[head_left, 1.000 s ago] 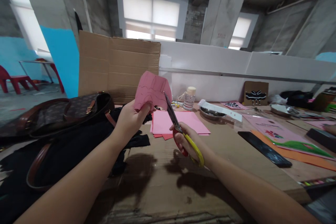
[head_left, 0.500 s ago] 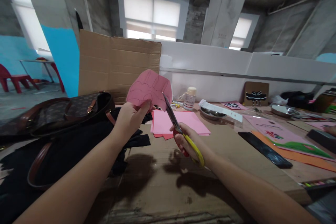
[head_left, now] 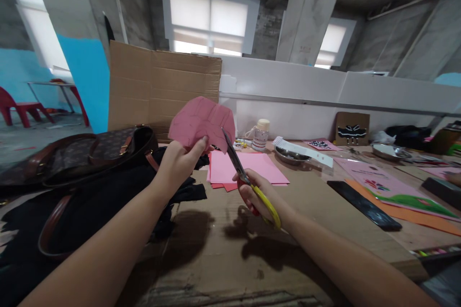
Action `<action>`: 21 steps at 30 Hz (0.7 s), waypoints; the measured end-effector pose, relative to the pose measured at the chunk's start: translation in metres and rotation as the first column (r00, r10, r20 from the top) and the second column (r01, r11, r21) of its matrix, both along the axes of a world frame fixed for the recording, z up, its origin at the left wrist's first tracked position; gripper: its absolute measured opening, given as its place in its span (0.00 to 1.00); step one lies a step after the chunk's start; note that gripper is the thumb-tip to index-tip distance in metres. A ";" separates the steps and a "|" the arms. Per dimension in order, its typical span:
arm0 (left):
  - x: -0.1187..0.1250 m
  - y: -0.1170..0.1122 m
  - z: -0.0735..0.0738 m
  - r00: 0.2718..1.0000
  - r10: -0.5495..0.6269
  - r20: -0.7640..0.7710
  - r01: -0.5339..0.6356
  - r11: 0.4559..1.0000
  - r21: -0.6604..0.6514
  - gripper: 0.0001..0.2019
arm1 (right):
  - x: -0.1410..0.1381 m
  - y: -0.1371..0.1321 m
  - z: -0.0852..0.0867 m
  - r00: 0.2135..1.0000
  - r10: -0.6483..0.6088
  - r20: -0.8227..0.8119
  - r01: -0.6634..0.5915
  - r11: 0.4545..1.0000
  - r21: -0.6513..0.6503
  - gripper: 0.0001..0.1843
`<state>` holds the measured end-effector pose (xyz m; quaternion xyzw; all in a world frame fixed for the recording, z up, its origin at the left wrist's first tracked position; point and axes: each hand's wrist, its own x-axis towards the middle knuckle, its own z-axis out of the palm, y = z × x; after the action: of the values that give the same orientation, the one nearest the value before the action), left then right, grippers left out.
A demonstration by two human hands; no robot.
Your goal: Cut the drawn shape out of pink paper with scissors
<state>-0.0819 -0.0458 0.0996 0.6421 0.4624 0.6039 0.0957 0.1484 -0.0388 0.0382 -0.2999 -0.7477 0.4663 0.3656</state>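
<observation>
My left hand (head_left: 182,160) pinches the lower edge of a pink sheet of paper (head_left: 201,117) between thumb and fingers, holding it up above the table. Drawn lines curve across the sheet. My right hand (head_left: 257,189) grips scissors (head_left: 236,160) with yellow and red handles, the blades pointing up and left. Their tips meet the right part of the sheet; whether the blades are fully closed I cannot make out. Behind the scissors, a stack of pink paper (head_left: 252,168) with red sheets beneath lies on the cardboard-covered table (head_left: 298,249).
A patterned handbag (head_left: 108,153) and black cloth (head_left: 108,211) lie at left. A cardboard panel (head_left: 165,91) stands behind. Towards the right are a metal bowl (head_left: 291,154), a bottle (head_left: 261,134), a black phone (head_left: 363,205) and a pink picture (head_left: 389,182).
My left hand has tilted the pink sheet slightly, and its left edge has shifted a little left and down. The scissors in my right hand have barely moved.
</observation>
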 end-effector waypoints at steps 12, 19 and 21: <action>-0.016 0.004 0.008 0.959 0.035 0.280 -0.042 0.999 0.019 0.15 | 0.004 -0.008 0.015 0.986 0.083 0.145 -0.109 0.977 0.185 0.30; -0.020 0.007 0.009 0.957 -0.009 0.290 -0.013 0.997 0.074 0.14 | 0.001 0.004 0.001 1.000 -0.009 0.008 0.009 0.998 0.060 0.28; -0.018 0.006 0.009 0.975 0.022 0.222 -0.042 0.995 0.088 0.14 | 0.000 0.007 -0.002 1.000 -0.007 0.001 0.007 0.999 0.044 0.27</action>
<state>-0.0996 -0.0403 0.1086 0.5671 0.4307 0.6938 0.1070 0.1488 -0.0323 0.0362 -0.2946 -0.7570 0.4483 0.3731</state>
